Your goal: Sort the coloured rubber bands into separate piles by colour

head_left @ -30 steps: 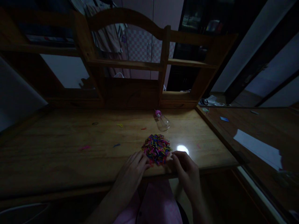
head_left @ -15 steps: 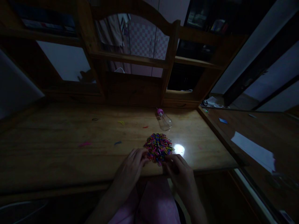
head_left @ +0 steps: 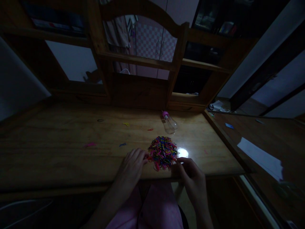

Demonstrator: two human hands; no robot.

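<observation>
Piled near the front edge of the bench, just ahead of and between both hands: coloured rubber bands, in a roundish heap without clear long axis, loops pointing every way. Left hand and right hand about equally near, at opposite rims, fingertips drawn together; cannot tell whether grasping any band.

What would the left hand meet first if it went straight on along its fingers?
Most likely the heap of small coloured bands. The fingertips of the left hand point at its near-left edge; too dim to tell whether they touch it.
</observation>
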